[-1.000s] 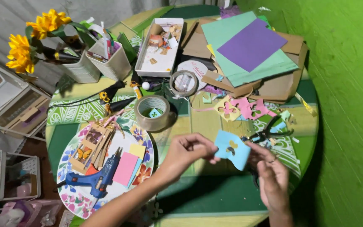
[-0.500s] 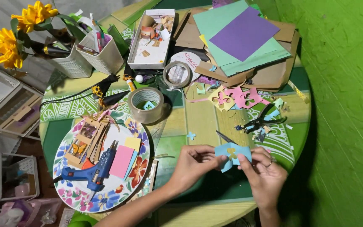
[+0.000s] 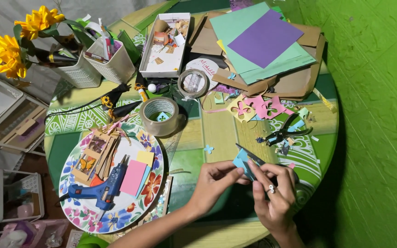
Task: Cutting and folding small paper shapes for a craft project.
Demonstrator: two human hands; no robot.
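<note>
Blue paper piece (image 3: pixel 241 164) is pinched by the left hand (image 3: pixel 213 180), just beside the right hand (image 3: pixel 274 193), whose fingers are closed on small scissors (image 3: pixel 252 158). Trimming seems underway; a steady, guided snip is called for.

Home craft corner: glue gun (image 3: pixel 98 189), tape roll (image 3: pixel 160 115), coloured paper (image 3: pixel 263 37)

Bench: round bench (image 3: pixel 217 133), green patterned cloth.
Left: floral plate (image 3: pixel 81 209), tape roll (image 3: pixel 160 115).
Back: paper sheets (image 3: pixel 263 41), white tray (image 3: pixel 149 59).
Right: black pliers (image 3: pixel 283 134).
</note>
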